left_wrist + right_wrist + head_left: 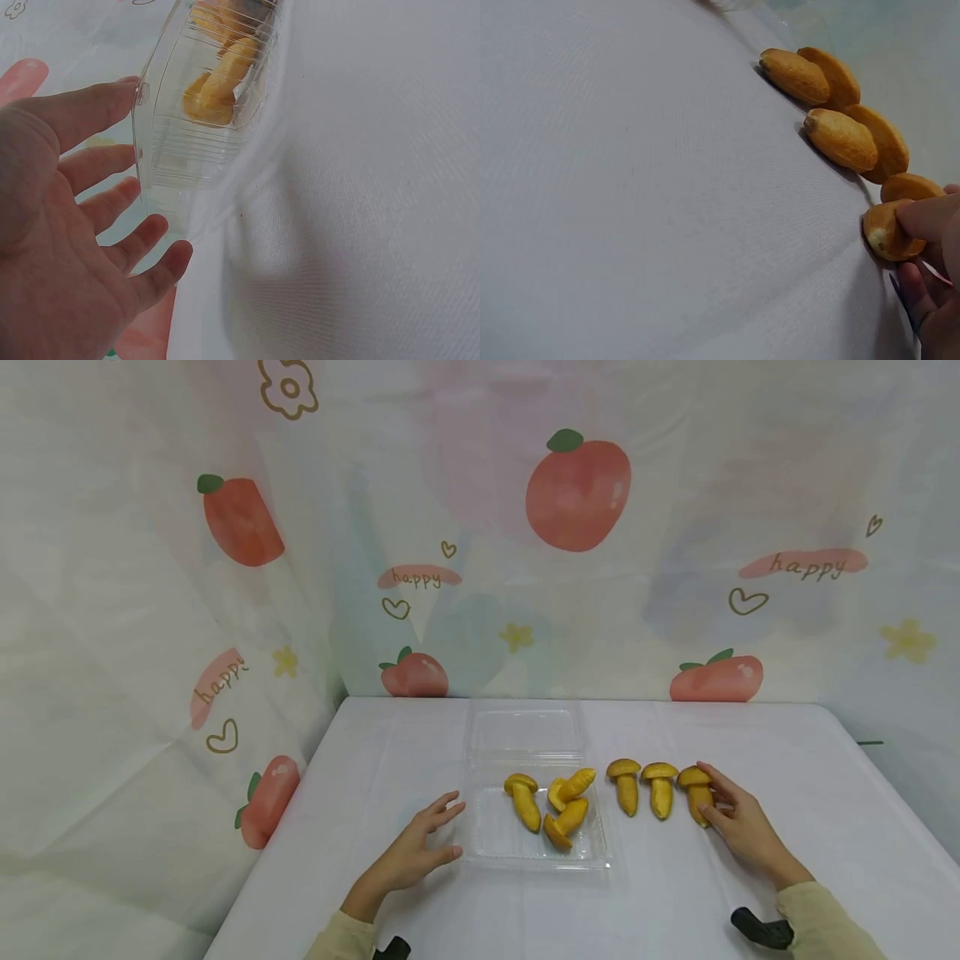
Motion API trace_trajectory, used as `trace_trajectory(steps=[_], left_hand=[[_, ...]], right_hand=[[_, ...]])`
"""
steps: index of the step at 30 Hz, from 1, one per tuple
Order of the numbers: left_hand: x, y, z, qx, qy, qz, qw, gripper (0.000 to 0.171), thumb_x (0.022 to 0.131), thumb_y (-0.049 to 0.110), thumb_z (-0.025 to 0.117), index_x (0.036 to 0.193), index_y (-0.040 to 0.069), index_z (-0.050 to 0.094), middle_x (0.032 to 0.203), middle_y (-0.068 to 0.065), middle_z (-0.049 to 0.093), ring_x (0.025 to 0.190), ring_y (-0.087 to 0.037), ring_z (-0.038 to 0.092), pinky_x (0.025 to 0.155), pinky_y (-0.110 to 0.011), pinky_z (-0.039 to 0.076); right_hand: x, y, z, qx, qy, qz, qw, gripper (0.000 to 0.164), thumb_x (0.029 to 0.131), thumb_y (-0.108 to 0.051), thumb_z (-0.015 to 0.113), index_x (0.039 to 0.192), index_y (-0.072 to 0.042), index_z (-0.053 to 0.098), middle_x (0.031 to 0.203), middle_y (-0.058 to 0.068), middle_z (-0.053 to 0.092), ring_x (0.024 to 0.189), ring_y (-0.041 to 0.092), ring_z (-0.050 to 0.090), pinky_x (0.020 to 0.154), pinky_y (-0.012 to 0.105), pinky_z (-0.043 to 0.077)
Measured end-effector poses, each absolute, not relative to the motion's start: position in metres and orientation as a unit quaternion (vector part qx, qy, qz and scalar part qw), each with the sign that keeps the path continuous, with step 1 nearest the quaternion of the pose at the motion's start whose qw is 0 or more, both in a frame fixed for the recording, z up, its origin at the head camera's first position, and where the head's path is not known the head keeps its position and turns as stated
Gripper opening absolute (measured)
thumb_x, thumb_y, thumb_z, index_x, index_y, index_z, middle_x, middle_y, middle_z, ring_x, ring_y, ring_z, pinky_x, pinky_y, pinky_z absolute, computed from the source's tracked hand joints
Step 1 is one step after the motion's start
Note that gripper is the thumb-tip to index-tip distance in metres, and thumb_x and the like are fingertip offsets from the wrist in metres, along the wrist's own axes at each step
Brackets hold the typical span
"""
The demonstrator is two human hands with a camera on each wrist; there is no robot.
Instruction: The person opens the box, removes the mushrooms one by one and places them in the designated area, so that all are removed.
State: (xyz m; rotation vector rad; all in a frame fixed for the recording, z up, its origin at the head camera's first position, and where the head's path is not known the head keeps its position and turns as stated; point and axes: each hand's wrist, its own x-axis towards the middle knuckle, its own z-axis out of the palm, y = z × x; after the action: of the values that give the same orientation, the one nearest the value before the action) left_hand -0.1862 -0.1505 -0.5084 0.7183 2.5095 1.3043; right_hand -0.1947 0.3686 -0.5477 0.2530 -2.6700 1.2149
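Observation:
A clear plastic box [491, 843] with its lid folded back holds three yellow mushrooms, one of them a long-stemmed mushroom [527, 802]. Beside the box's left wall is my left hand [412, 852], fingers spread and holding nothing; in the left wrist view the fingertips overlap the box edge [140, 135], and I cannot tell if they touch. To the right of the box, three more mushrooms lie in a row on the table. My right hand [750, 831] pinches the rightmost mushroom [889, 232] between thumb and fingers, the thumb on its stem.
The left mushroom [626, 787] and the middle mushroom [661, 790] of the row lie close together. Behind the box body, the transparent lid [525, 731] lies toward the back edge of the white table [405, 752]. A printed cloth [480, 485] hangs behind.

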Motion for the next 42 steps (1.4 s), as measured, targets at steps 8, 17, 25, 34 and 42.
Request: trace_trajectory(steps=[8, 17, 25, 34, 42], left_hand=[[-0.186, -0.151, -0.509, 0.25, 0.854, 0.443, 0.109, 0.064, 0.096, 0.018, 0.069, 0.153, 0.003, 0.042, 0.167, -0.017, 0.026, 0.152, -0.051, 0.021, 0.115, -0.073, 0.025], [-0.187, -0.151, -0.508, 0.251, 0.852, 0.446, 0.114, 0.064, 0.097, 0.018, 0.068, 0.153, 0.002, 0.042, 0.167, -0.019, 0.025, 0.152, -0.051, 0.02, 0.115, -0.073, 0.024], [-0.188, -0.152, -0.508, 0.256, 0.85, 0.446, 0.112, 0.064, 0.097, 0.017, 0.068, 0.153, 0.001, 0.042, 0.167, -0.02, 0.025, 0.151, -0.051, 0.022, 0.115, -0.073, 0.024], [-0.187, -0.15, -0.509, 0.247, 0.85, 0.449, 0.118, 0.064, 0.095, 0.017, 0.069, 0.152, 0.001, 0.043, 0.167, -0.018, 0.025, 0.152, -0.05, 0.02, 0.116, -0.074, 0.022], [-0.188, -0.152, -0.51, 0.25, 0.852, 0.446, 0.109, 0.064, 0.095, 0.017, 0.069, 0.152, 0.001, 0.043, 0.167, -0.02, 0.026, 0.151, -0.051, 0.021, 0.114, -0.075, 0.024]], right_hand=[[-0.195, 0.369, -0.545, 0.067, -0.912, 0.395, 0.085, 0.062, 0.098, -0.003, 0.062, 0.154, 0.003, 0.036, 0.144, 0.035, 0.048, 0.1, -0.028, 0.033, 0.076, 0.0, 0.04], [-0.195, 0.369, -0.548, 0.061, -0.908, 0.404, 0.092, 0.064, 0.098, 0.002, 0.06, 0.155, 0.005, 0.032, 0.138, 0.036, 0.05, 0.097, -0.027, 0.035, 0.076, -0.003, 0.038], [-0.195, 0.37, -0.544, 0.025, -0.919, 0.389, 0.064, 0.07, 0.099, -0.01, 0.063, 0.157, 0.004, 0.025, 0.133, 0.041, 0.052, 0.1, -0.004, 0.055, 0.073, 0.002, 0.041], [-0.188, 0.374, -0.523, -0.025, -0.905, 0.423, -0.037, 0.079, 0.106, -0.028, 0.051, 0.16, 0.003, 0.003, 0.144, 0.045, 0.035, 0.13, 0.061, 0.042, 0.092, 0.038, 0.057], [-0.183, 0.372, -0.504, -0.037, -0.907, 0.414, -0.067, 0.086, 0.106, -0.038, 0.048, 0.159, 0.002, -0.006, 0.149, 0.047, 0.024, 0.132, 0.064, 0.033, 0.102, 0.075, 0.038]])
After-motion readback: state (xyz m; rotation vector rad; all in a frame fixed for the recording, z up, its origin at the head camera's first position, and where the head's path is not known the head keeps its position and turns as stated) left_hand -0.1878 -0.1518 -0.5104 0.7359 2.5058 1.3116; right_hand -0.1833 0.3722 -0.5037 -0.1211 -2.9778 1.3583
